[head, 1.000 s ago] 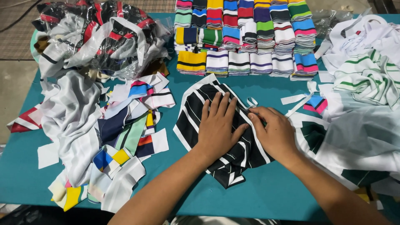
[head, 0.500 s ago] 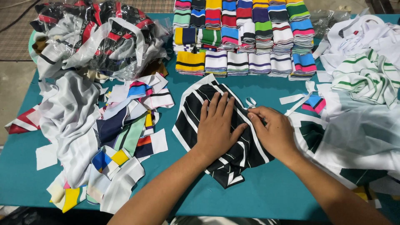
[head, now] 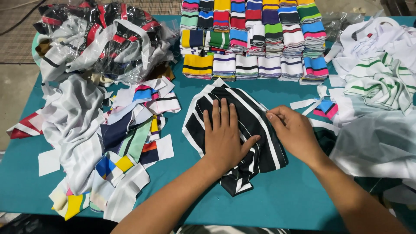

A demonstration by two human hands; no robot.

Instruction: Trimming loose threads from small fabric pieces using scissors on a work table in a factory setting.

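The left hand point(head: 224, 138) lies flat, fingers spread and gripping nothing, pressing down on a black-and-white striped knit piece point(head: 255, 125) that rests near the middle of the teal table point(head: 286, 203), a little toward its near edge. The right hand point(head: 294, 134) sits at the piece's right edge with fingertips pinched together; it seems to nip the fabric's border, though the contact is too small to tell for sure. Along the far edge stand rows of folded striped collars point(head: 255, 39) in many colours. A loose heap of mixed strips point(head: 130, 143) covers the left side, plastic-bagged pieces point(head: 104, 39) fill the far left corner, and white-and-green striped fabric point(head: 381, 82) lies at the right edge.
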